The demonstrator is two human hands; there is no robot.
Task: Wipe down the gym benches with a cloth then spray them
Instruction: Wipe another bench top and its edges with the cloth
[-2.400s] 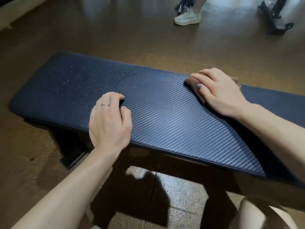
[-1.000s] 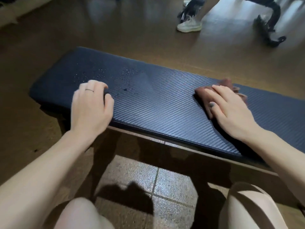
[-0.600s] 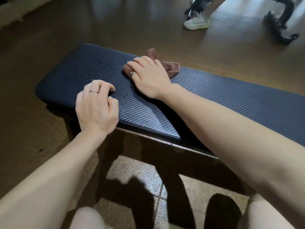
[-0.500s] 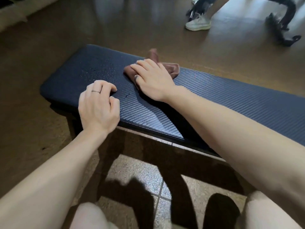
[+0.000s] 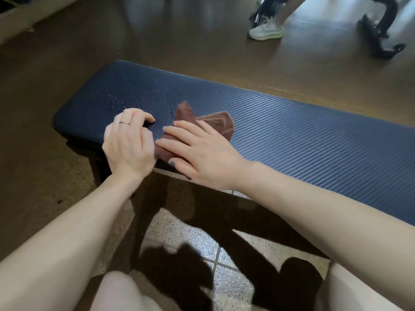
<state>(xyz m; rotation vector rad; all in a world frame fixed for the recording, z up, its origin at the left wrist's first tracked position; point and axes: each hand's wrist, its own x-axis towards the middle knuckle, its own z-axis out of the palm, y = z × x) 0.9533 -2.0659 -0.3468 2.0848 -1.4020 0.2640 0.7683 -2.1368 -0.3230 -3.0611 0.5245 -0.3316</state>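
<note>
A dark blue ribbed gym bench pad [image 5: 292,135] runs from the left to the right edge of the head view. Fine spray droplets [image 5: 134,97] speckle its left end. A brown cloth [image 5: 215,123] lies crumpled on the pad near the front edge. My right hand [image 5: 202,153] presses flat on the cloth with straight fingers and hides most of it. My left hand [image 5: 129,144] rests on the pad just left of the cloth. Its fingers are curled with the tips on the surface, and it holds nothing.
Another person's light sneaker [image 5: 266,31] stands on the brown floor behind the bench. A black machine base [image 5: 381,30] is at the far right. The bench's dark legs [image 5: 143,198] and tiled floor lie below, with my knees at the bottom edge.
My right hand has slid the cloth from the right part of the pad to the far left side, then toward the front edge beside my left hand. My left hand stayed braced.
</note>
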